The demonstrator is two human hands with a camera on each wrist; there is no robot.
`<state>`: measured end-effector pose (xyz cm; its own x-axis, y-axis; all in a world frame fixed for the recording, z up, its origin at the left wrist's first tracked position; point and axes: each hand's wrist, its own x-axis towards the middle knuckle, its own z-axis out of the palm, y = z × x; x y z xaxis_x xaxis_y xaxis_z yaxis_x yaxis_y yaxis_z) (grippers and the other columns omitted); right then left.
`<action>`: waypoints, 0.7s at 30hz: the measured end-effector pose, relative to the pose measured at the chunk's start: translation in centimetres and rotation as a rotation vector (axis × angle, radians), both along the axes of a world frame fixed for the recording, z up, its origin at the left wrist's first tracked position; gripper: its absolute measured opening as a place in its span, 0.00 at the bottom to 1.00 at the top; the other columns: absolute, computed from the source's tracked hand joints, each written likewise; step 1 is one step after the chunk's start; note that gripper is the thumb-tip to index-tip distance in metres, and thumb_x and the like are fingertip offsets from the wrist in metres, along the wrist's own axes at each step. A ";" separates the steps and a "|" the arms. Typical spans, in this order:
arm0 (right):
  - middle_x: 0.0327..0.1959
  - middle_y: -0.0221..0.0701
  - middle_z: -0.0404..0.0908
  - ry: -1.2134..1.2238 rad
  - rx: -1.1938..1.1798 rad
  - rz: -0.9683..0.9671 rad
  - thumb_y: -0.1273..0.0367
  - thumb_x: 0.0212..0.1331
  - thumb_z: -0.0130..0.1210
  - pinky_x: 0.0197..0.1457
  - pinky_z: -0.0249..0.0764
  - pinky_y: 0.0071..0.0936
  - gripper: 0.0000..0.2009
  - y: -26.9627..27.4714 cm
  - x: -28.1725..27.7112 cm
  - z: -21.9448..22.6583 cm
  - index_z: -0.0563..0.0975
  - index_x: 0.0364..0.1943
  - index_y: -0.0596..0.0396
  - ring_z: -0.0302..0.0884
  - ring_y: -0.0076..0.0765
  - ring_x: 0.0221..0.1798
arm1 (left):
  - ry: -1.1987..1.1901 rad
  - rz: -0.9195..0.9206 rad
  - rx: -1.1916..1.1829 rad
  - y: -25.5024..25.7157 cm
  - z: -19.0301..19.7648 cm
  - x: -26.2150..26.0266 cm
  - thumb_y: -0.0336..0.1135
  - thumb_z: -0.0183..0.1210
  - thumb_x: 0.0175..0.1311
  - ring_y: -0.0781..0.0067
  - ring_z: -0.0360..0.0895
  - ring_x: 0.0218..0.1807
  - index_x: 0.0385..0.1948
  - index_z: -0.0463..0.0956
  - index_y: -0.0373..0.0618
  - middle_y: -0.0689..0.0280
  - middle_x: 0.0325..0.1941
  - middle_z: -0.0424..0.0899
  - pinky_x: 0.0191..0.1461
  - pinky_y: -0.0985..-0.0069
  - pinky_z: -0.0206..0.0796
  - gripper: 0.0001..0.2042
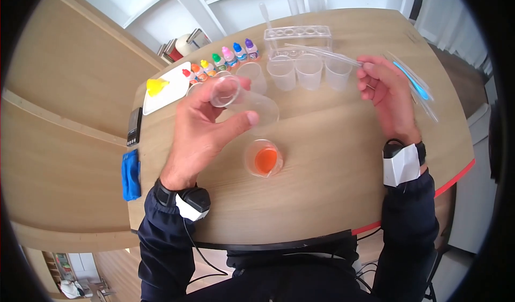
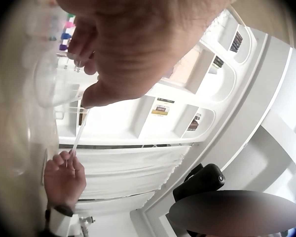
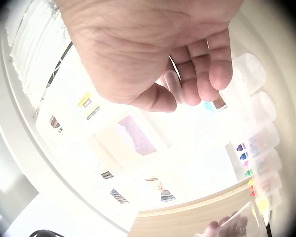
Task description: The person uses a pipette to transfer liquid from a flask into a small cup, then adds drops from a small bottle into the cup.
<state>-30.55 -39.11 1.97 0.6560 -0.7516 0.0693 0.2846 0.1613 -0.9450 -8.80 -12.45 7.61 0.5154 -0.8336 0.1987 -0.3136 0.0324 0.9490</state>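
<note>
My left hand (image 1: 196,125) grips a clear plastic cup (image 1: 257,111) between thumb and fingers, tilted above the table. Below it, a clear cup of orange liquid (image 1: 265,160) stands on the table. My right hand (image 1: 387,85) pinches a thin clear plastic pipette (image 1: 322,52), its long stem pointing left over a row of cups; in the right wrist view its bulb end (image 3: 173,88) shows between thumb and fingers. Frosted cups (image 1: 308,72) stand upright in that row, just left of the right hand.
Behind the cups stands a clear test tube rack (image 1: 298,32) with tubes. Several colored dropper bottles (image 1: 219,61) line up beside a white tray (image 1: 174,90) bearing a yellow item. Further pipettes (image 1: 416,79) lie at the right. A blue cloth (image 1: 130,175) and a dark scale (image 1: 134,126) sit at the left edge.
</note>
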 end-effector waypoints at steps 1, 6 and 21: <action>0.39 0.25 0.87 0.005 0.000 -0.002 0.65 0.73 0.62 0.42 0.75 0.22 0.16 0.1 0.0 0.1 0.85 0.56 0.62 0.82 0.20 0.39 | 0.006 -0.035 0.023 -0.6 -0.1 -0.1 0.18 0.74 0.63 0.69 0.82 0.62 0.61 0.84 0.39 0.64 0.62 0.86 0.67 0.67 0.78 0.23; 0.39 0.25 0.87 0.005 -0.002 0.001 0.65 0.72 0.62 0.42 0.75 0.21 0.15 0.2 0.0 0.1 0.87 0.54 0.60 0.82 0.19 0.38 | 0.137 -0.162 0.149 -2.5 -0.3 -0.4 0.13 0.70 0.63 0.72 0.82 0.62 0.62 0.84 0.39 0.65 0.63 0.86 0.64 0.69 0.81 0.24; 0.39 0.24 0.88 0.002 -0.018 0.021 0.66 0.73 0.62 0.42 0.75 0.21 0.14 0.1 0.1 0.1 0.87 0.54 0.59 0.82 0.18 0.37 | 0.088 -0.379 0.464 -3.5 -0.2 -0.7 0.18 0.72 0.66 0.86 0.76 0.53 0.62 0.85 0.39 0.76 0.52 0.83 0.60 0.81 0.74 0.21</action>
